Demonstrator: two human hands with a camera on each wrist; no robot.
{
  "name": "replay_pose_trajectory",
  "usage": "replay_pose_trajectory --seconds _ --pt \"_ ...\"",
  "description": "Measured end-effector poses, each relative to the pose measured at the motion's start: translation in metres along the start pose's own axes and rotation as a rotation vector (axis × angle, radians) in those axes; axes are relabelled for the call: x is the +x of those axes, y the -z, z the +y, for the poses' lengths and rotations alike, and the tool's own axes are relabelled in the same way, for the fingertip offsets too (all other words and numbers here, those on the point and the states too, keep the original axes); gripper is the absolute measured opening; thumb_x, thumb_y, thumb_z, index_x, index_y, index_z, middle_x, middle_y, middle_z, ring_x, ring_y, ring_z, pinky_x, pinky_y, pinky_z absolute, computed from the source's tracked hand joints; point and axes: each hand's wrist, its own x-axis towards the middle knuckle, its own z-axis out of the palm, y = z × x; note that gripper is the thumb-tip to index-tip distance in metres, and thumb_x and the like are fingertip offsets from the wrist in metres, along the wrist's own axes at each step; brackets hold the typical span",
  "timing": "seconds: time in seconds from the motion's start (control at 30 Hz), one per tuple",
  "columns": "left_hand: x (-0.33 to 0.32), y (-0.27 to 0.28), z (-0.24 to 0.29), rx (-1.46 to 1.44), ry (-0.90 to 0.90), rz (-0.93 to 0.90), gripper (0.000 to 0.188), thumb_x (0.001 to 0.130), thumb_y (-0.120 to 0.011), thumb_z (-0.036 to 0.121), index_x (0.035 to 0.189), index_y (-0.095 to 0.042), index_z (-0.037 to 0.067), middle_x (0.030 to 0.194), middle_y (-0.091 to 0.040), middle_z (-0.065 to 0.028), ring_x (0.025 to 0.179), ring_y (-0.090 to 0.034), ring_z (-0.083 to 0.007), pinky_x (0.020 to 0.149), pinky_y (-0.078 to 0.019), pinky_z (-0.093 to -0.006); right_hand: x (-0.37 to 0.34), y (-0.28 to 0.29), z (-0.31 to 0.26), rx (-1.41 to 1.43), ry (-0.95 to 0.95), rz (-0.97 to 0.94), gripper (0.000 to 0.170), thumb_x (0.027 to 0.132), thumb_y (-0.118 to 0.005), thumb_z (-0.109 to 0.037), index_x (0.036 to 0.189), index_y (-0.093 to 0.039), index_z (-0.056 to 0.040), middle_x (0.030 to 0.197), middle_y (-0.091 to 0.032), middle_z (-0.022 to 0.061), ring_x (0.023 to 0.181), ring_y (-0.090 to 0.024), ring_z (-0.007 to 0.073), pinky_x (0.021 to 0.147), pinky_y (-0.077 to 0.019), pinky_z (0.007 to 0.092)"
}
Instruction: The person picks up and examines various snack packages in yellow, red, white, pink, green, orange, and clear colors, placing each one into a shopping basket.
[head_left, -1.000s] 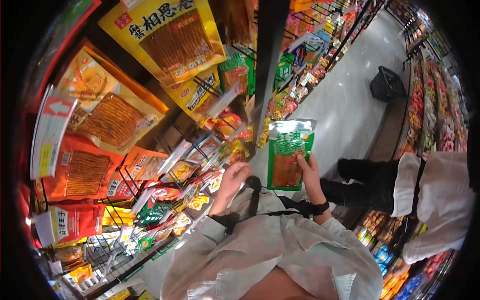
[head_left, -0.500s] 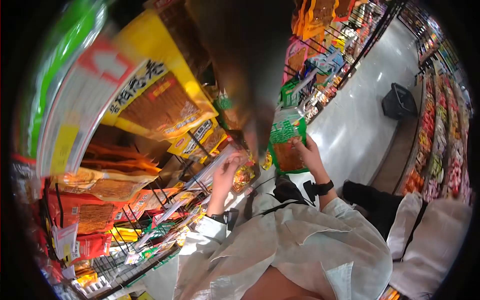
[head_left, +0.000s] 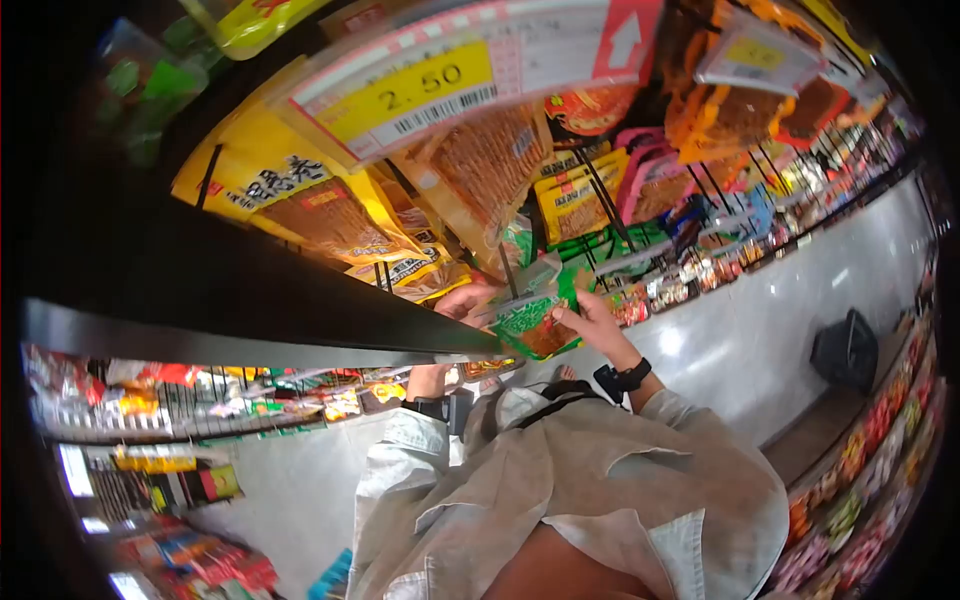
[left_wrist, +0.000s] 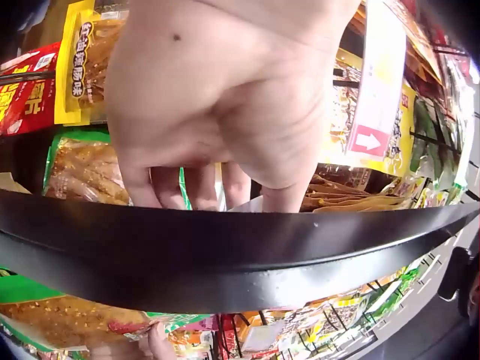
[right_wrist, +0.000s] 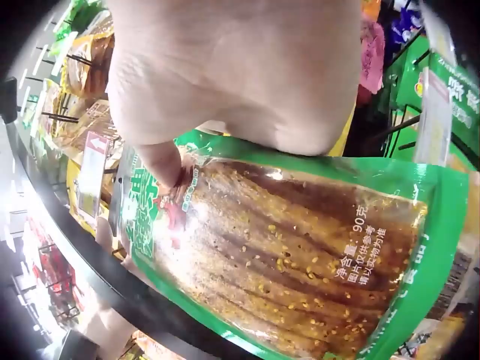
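Note:
My right hand (head_left: 600, 328) grips a green-edged packet (head_left: 535, 322) of brown strips, its thumb across the front. In the right wrist view the packet (right_wrist: 300, 247) fills much of the frame below the hand (right_wrist: 232, 75). My left hand (head_left: 462, 300) is beyond a black shelf post (head_left: 330, 320), near the packet's left edge. In the left wrist view that hand (left_wrist: 217, 97) points its fingers downward, and the post (left_wrist: 255, 236) hides their tips. Green and clear wrapping shows between them; whether they hold it, I cannot tell.
A price label (head_left: 430, 85) reading 2.50 hangs close overhead. Yellow packets (head_left: 320, 205) and a yellow pack (head_left: 580, 200) hang on hooks around the hands. A dark basket (head_left: 845, 350) stands on the aisle floor (head_left: 690, 345) at the right.
The view has swung along the shelves, bringing the black post across the left side. My left hand has moved from the open aisle side to behind the post, closer to the green packet, still gripped at right.

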Motion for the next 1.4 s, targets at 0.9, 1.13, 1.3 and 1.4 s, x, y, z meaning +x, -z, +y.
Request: replay_pose_trajectory --seconds 0.9,1.13,1.3,1.4 --pt "0.002 -0.008 0.007 0.191 -0.008 0.311 0.030 0.093 -0.067 0.023 0.073 -0.062 0.001 0.065 -0.050 0.0062 0.063 -0.042 -0.0032 0.055 -0.0322 -0.0221 0.013 0.003 -0.001 -0.051 0.056 -0.098 0.036 0.093 -0.064 -0.019 0.124 -0.058 -0.0017 0.110 -0.066 0.0065 0.099 -0.059 0.0137 0.088 -0.0459 0.0309" --pt "0.018 -0.007 0.009 0.277 0.026 0.424 0.025 0.092 -0.069 0.024 0.094 -0.073 -0.001 0.079 -0.067 0.0016 0.075 -0.057 -0.0056 0.070 -0.0459 -0.0230 0.025 -0.005 0.024 -0.109 0.074 0.051 0.031 0.094 -0.064 -0.014 0.120 -0.054 -0.0011 0.109 -0.059 0.0045 0.102 -0.054 0.0113 0.088 -0.0455 0.0292" --pt "0.049 0.002 -0.002 0.200 -0.230 0.486 0.021 0.092 -0.068 0.018 0.095 -0.072 -0.003 0.080 -0.067 0.0015 0.074 -0.056 -0.0048 0.069 -0.0455 -0.0226 0.028 -0.011 0.032 -0.270 0.082 0.281 0.053 0.090 -0.068 -0.022 0.134 -0.044 -0.0031 0.112 -0.062 0.0137 0.108 -0.059 0.0240 0.095 -0.0440 0.0339" --pt "0.070 0.010 -0.017 0.210 -0.303 0.536 0.017 0.093 -0.065 0.013 0.093 -0.069 -0.003 0.080 -0.063 0.0041 0.073 -0.052 -0.0033 0.067 -0.0413 -0.0201 0.019 -0.009 0.056 -0.413 0.140 0.473 0.046 0.089 -0.069 -0.019 0.128 -0.049 -0.0051 0.110 -0.062 0.0098 0.105 -0.060 0.0229 0.091 -0.0472 0.0330"
